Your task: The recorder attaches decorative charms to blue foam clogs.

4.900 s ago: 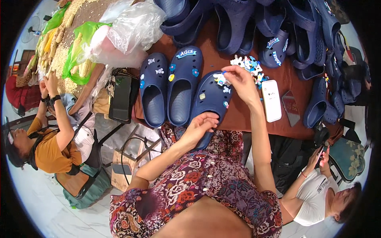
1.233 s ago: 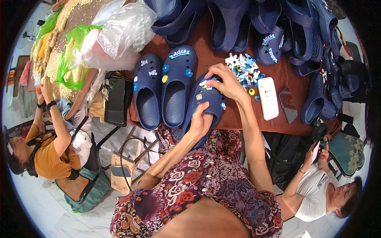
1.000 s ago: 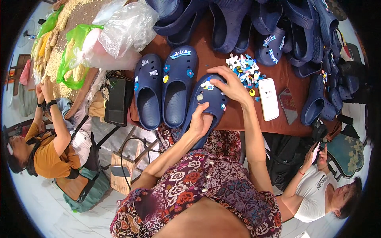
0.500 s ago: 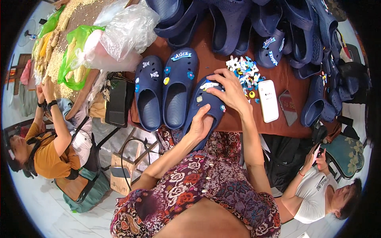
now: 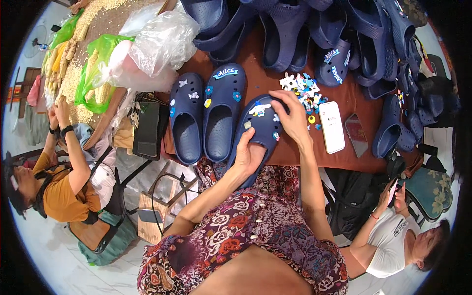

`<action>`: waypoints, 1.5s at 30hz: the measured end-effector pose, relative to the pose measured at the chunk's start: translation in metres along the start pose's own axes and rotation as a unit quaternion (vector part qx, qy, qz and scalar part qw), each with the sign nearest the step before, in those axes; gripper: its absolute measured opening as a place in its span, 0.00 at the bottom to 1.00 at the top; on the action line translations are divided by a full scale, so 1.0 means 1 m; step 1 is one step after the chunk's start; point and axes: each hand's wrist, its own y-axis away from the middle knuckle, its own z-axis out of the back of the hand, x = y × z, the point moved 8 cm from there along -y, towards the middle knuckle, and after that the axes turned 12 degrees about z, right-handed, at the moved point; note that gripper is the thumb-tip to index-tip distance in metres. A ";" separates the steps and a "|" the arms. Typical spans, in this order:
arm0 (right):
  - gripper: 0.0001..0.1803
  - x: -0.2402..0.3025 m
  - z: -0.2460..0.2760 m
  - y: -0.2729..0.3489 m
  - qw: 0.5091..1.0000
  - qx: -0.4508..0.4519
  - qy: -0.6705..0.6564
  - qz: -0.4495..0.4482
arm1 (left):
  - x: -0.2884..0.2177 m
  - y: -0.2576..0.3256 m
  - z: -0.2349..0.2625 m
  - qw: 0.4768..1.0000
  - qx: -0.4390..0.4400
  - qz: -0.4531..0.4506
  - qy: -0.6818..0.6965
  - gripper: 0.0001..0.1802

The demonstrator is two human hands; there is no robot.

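Observation:
I hold a navy clog [image 5: 259,129] with small charms on its top over the near edge of a brown table [image 5: 366,162]. My left hand [image 5: 247,154] grips its heel end from below. My right hand [image 5: 291,118] rests on its toe end, fingers bent over the front and touching the shoe. A small pile of colourful shoe charms [image 5: 302,88] lies just beyond my right hand. Two more navy clogs [image 5: 206,115] with charms lie side by side to the left.
A white phone [image 5: 332,127] and a dark phone [image 5: 356,141] lie right of the charms. Several navy clogs [image 5: 314,34] crowd the far and right side. Clear plastic bags [image 5: 157,46] sit far left. One person [image 5: 59,182] sits at left, another [image 5: 398,236] at lower right.
My right hand came back from the charm pile to the toe of the clog. The clog shifted slightly left and nearer between my hands.

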 end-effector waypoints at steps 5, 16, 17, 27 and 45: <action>0.09 0.000 0.019 0.015 0.997 -0.063 0.008 -0.043 | 0.004 0.004 0.012 0.999 -0.017 0.007 0.051 0.33; 0.26 -0.022 0.005 0.039 0.981 -0.035 -0.118 -0.151 | 0.012 0.015 0.008 0.999 -0.013 -0.016 -0.025 0.33; 0.26 -0.025 0.006 0.040 0.981 -0.037 -0.119 -0.149 | 0.013 0.017 0.006 0.998 -0.017 -0.026 -0.058 0.35; 0.31 0.000 0.004 0.033 0.949 -0.047 -0.272 -0.154 | 0.021 0.027 -0.002 0.986 0.026 -0.066 -0.152 0.30; 0.42 0.023 -0.005 0.095 0.933 -0.064 -0.322 -0.148 | -0.027 0.008 -0.058 0.995 0.096 -0.007 0.017 0.22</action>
